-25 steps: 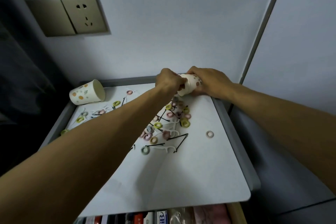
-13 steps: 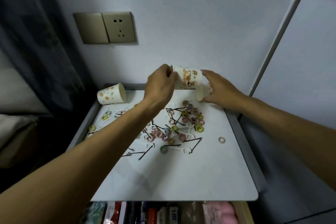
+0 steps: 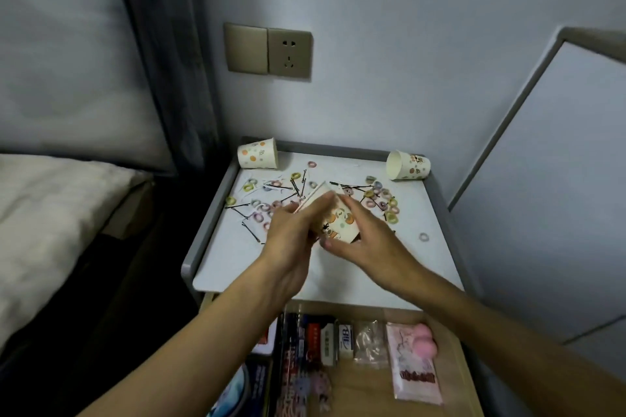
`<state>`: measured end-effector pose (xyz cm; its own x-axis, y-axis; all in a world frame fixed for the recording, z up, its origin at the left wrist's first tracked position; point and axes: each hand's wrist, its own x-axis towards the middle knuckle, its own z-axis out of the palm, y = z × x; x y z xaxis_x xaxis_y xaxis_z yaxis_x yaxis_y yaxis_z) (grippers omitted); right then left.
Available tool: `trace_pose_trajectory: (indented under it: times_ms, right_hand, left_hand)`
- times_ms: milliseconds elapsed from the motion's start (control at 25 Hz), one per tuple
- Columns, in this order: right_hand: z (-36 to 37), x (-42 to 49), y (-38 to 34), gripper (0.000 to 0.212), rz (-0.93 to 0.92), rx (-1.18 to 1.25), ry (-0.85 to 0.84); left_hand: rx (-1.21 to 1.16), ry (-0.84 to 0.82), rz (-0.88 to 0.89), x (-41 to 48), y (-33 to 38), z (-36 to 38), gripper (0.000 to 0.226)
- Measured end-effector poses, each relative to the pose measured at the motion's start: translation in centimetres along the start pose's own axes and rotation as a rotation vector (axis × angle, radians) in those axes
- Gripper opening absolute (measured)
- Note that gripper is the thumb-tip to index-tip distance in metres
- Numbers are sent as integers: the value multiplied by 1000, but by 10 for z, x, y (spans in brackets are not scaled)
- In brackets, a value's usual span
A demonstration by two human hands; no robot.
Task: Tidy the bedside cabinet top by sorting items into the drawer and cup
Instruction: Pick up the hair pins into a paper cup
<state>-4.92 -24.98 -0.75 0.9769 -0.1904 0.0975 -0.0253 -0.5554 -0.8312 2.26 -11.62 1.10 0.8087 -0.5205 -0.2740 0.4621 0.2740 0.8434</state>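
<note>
Above the middle of the white cabinet top I hold a printed paper cup, tilted with its mouth up and to the left. My left hand grips its left side and rim. My right hand holds its base and right side. Two more paper cups lie on their sides: one at the back left corner, one at the back right corner. Several coloured hair rings and black hairpins are scattered over the top. The drawer below stands open.
The drawer holds small boxes, a clear bag and a pink packet. A bed lies to the left, a curtain hangs behind it, and a wall socket sits above the cabinet. One lone ring lies near the right rim.
I pulled one cup off another at the back right; the second cup now lies there on its side. Both hands brought the held cup toward me, over the middle. My view moved back.
</note>
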Motion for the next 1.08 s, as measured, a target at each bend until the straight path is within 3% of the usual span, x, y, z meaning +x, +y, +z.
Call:
trace_pose_trajectory:
  times_ms: [80, 160, 280, 400, 560, 720, 840, 1080]
  right_hand:
    - [6, -8, 3, 75, -30, -31, -148]
    - [-15, -7, 17, 70, -8, -176, -213]
    - [-59, 7, 51, 42, 143, -406, -41]
    - [-72, 17, 80, 39, 225, -547, -44]
    - [-70, 25, 98, 31, 193, -553, -22]
    - [-69, 32, 100, 18, 139, -556, -63]
    - [-64, 29, 101, 8, 133, -574, -37]
    - [-60, 31, 100, 6, 218, -565, -25]
  left_hand:
    - [47, 52, 23, -5, 0, -8, 47]
    - [211, 97, 63, -1, 8, -19, 55]
    - [516, -9, 5, 7, 19, -32, 60]
    - [670, -72, 6, 6, 20, -31, 56]
    - [690, -125, 41, 12, 17, -39, 70]
    - [623, -130, 25, 27, 20, -46, 52]
    - [559, -110, 0, 37, 29, -52, 55]
    - [551, -116, 8, 43, 32, -55, 53]
